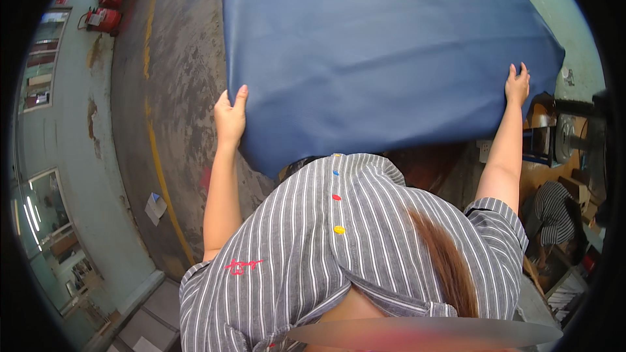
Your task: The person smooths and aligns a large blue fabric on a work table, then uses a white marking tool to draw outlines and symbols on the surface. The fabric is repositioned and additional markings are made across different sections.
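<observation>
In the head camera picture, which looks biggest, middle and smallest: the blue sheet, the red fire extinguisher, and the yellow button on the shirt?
1. Blue sheet, biggest by far.
2. Red fire extinguisher, though it stands far off, so it looks smaller than it really is.
3. Yellow button, smallest, even though it is close to the camera.

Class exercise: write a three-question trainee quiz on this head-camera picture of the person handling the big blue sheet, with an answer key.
1. True or false: both hands grip edges of the blue sheet.
2. Which hand is at the sheet's near-left edge: (a) left hand, (b) right hand?
3. What red things stand by the wall at the upper left?

Key: 1 true. 2 a. 3 fire extinguishers, beyond the yellow floor line.
</observation>
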Tool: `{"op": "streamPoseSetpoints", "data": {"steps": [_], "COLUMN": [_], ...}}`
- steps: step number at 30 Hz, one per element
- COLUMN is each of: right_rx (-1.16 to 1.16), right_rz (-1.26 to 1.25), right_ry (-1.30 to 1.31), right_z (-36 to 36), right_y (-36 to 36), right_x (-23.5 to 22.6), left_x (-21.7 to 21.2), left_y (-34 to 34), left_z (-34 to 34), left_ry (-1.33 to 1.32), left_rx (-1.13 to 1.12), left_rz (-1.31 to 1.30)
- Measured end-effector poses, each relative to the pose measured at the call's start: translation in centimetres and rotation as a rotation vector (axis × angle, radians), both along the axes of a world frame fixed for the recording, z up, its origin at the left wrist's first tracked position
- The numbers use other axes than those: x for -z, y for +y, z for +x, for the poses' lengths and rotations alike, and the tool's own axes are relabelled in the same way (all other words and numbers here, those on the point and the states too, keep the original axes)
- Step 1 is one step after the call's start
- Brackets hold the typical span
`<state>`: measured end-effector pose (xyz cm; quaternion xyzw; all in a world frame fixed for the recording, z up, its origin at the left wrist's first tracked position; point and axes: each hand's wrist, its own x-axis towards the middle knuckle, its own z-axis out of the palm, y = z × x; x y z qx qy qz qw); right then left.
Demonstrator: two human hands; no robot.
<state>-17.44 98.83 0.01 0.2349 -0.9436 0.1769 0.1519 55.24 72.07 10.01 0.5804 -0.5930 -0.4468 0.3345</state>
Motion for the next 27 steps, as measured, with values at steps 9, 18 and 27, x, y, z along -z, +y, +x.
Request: {"op": "streamPoseSetpoints", "data": {"steps": [9, 18, 27], "right_rx": [-0.233, -0.692, -0.568], "right_rz": [-0.696, -0.85, -0.546], "right_ry": [-0.261, -0.975, -0.824], "right_z": [11.7, 34.9, 34.6], "right_y": [-8.3, -24.9, -28.0], "right_x": [-4.0, -7.1, -7.9], "left_x": [1.4, 2.7, 4.0], "left_y": [5.5, 7.0, 8.7], "left_z": [-1.3, -0.5, 2.2], "left_ry": [-0.622, -0.477, -0.424], "left_rx": [0.029, 0.401, 0.45], "left_rz": [-0.428, -0.492, -0.534]}}
